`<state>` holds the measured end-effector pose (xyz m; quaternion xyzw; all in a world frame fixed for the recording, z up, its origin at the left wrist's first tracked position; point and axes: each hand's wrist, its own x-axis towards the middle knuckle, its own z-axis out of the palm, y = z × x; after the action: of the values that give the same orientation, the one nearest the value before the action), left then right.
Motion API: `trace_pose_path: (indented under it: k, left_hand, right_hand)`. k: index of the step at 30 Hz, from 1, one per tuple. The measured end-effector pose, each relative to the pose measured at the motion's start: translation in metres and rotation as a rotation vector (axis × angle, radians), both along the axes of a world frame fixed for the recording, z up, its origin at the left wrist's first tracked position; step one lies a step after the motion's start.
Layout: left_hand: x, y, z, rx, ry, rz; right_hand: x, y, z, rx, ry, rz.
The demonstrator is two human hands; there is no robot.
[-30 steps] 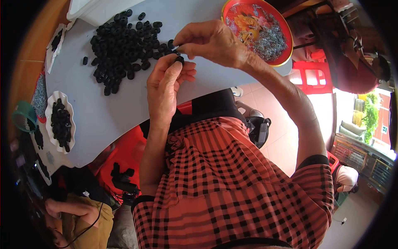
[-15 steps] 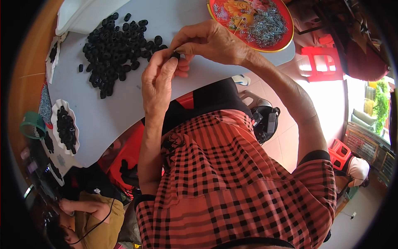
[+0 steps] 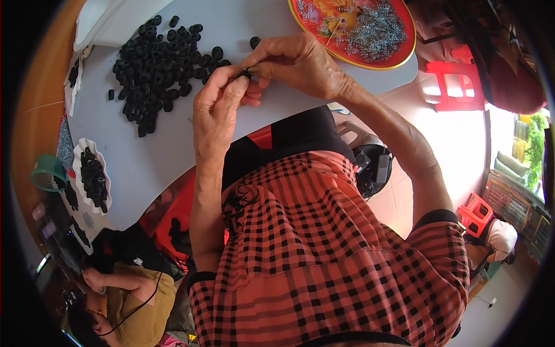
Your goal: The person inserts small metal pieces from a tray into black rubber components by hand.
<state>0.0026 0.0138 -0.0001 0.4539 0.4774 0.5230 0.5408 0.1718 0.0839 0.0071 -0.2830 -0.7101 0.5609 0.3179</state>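
Above the near edge of the table, my left hand (image 3: 215,113) is closed, thumb and fingers pinching a small black plastic part (image 3: 245,74). My right hand (image 3: 303,66) meets it from the right, its thumb and forefinger pinched on the same part. Fingertips cover most of that piece, so its exact shape is hidden. To the left of my hands lies a heap of black ribbed barrel-shaped plastic parts (image 3: 151,75). One loose black part (image 3: 255,42) rests just beyond my right hand's knuckles.
A red flowered tray (image 3: 413,40) of small metal springs (image 3: 378,37) stands at the far right of the grey table (image 3: 156,168). At the left is a white scalloped dish (image 3: 84,146) of black pieces, beside a green basket (image 3: 47,172). A co-worker (image 3: 136,289) sits lower left; red stools (image 3: 457,87) stand right.
My right hand has shifted slightly, and a loose black part beyond it now shows. Both hands stay pinched together on the small part. The view has tilted a little.
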Motion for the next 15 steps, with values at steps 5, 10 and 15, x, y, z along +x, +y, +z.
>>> trace_pose_path:
  k: [5, 10, 15]
  left_hand:
    - [0.013, -0.002, 0.008, 0.241, 0.63, 0.094]
    - [0.013, 0.006, 0.015, 0.106, 0.461, 0.084]
    - [0.01, 0.001, 0.015, 0.133, 0.48, 0.048]
  right_hand:
    - [0.004, -0.005, -0.009, 0.026, 0.093, -0.068]
    - [0.003, -0.003, -0.009, 0.092, 0.025, -0.113]
    - [0.006, -0.006, -0.012, 0.179, 0.08, -0.086]
